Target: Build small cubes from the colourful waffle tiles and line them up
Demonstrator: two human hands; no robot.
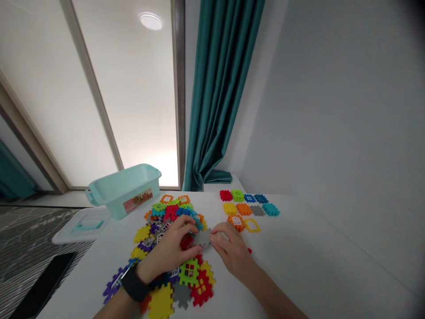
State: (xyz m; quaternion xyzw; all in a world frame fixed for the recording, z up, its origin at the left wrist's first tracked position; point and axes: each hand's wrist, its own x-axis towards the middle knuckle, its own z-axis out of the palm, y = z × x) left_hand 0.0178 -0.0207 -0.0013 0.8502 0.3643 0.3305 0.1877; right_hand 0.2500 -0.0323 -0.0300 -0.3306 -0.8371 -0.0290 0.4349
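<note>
My right hand (230,248) pinches the right edge of a flat grey toothed piece (202,238), just right of a pile of coloured interlocking pieces. Over the pile lies my left hand (175,248), wearing a dark watch, its thumb and fingers apart around a red piece (186,242); its fingertips are near the grey piece's left side. Whether they touch it is unclear. Closer to me in the pile are a yellow piece (161,302), a lime window piece (189,271) and a red window piece (202,288).
Sorted pieces stand in rows at the back right, among them an orange one (244,209) and a yellow frame (252,225). At the left are a mint bin (129,188), its clear lid (81,225) and a black flat object (43,283). A teal curtain (219,88) hangs behind.
</note>
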